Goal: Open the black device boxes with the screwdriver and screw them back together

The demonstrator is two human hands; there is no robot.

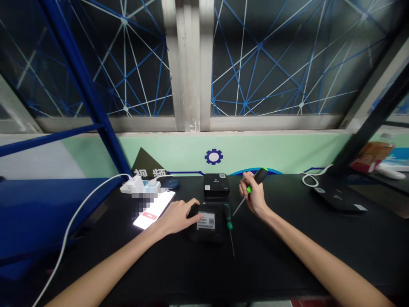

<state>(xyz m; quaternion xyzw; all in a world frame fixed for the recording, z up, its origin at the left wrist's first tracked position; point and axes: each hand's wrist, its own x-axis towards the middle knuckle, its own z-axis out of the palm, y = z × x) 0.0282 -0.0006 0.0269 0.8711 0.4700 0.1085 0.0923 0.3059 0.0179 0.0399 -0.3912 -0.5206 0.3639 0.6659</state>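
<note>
A square black box [211,237] lies on the table with a white printed label [206,221] facing up. My left hand [179,216] rests at its left side, fingers spread, the thumb on the label's edge and the index finger near the box's far left corner. In my right hand [253,194], closed around it, is a screwdriver [261,175] with a black and bright green handle. Its shaft slants down and left, the tip to the right of the box. A second screwdriver [228,215], with a dark green handle, lies along the box's right side.
Another black box [216,184] stands behind, near the wall. A lit phone [156,211], a white power strip [140,185] and a dark blue mouse [172,183] are at left. At right lie a flat black device [340,199] and a white cable [309,180]. Blue metal frame [110,147] rises at left.
</note>
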